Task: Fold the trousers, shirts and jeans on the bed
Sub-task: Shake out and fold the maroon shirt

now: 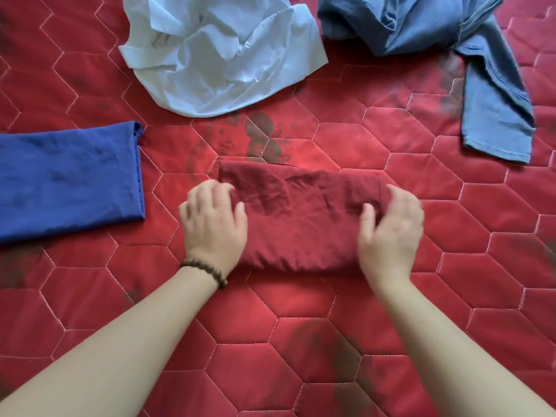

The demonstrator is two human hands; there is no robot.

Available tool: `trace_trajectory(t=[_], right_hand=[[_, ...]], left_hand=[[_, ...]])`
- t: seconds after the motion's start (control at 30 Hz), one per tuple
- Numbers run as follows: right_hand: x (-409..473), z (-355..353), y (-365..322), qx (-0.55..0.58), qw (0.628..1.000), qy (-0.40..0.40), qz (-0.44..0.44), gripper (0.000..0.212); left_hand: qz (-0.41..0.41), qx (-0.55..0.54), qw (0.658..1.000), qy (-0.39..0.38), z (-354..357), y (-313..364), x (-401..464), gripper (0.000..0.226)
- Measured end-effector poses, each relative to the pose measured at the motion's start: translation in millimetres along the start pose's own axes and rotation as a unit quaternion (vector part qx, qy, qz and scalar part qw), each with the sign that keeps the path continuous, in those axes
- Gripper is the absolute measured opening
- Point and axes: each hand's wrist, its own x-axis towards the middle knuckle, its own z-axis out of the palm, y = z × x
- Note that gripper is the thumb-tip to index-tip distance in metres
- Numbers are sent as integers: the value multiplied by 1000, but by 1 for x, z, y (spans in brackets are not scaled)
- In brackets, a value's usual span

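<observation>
A dark red garment (301,218), folded into a flat rectangle, lies on the red quilted bed (285,341) in the middle of the view. My left hand (212,221) is at its left end, with curled fingers over the edge and the thumb on the cloth. My right hand (391,227) holds the right end the same way and is slightly blurred. A folded royal-blue garment (69,179) lies flat at the left. A crumpled white shirt (222,52) sits at the top centre. Unfolded light-blue jeans (445,40) lie in a heap at the top right, one leg trailing down.
Dark stains mark the quilt just behind the red garment and near the bottom centre. A beaded bracelet (207,270) is on my left wrist. Bare quilt stretches in front of the red garment and to its right.
</observation>
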Motion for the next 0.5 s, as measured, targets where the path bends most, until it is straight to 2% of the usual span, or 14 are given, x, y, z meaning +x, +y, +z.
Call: trace_trajectory(t=[0.03, 0.1, 0.2, 0.27, 0.4, 0.5], right_hand=[[-3, 8, -12, -1, 997, -12, -73, 43], [-10, 32, -35, -14, 976, -89, -197, 47], [-17, 67, -48, -92, 921, -235, -296, 57], [-13, 81, -38, -123, 910, -261, -296, 58], [-1, 79, -12, -165, 912, -238, -291, 61], [8, 66, 22, -199, 931, -209, -226, 63]], left_hand=[[70, 4, 997, -16, 4, 7, -1, 38], [180, 35, 979, -90, 19, 19, -3, 51], [229, 94, 950, -189, 42, 15, 6, 65], [226, 104, 948, -197, 51, 2, 11, 67], [210, 88, 959, -167, 60, -4, 7, 68], [167, 119, 966, -155, 64, -5, 6, 68]])
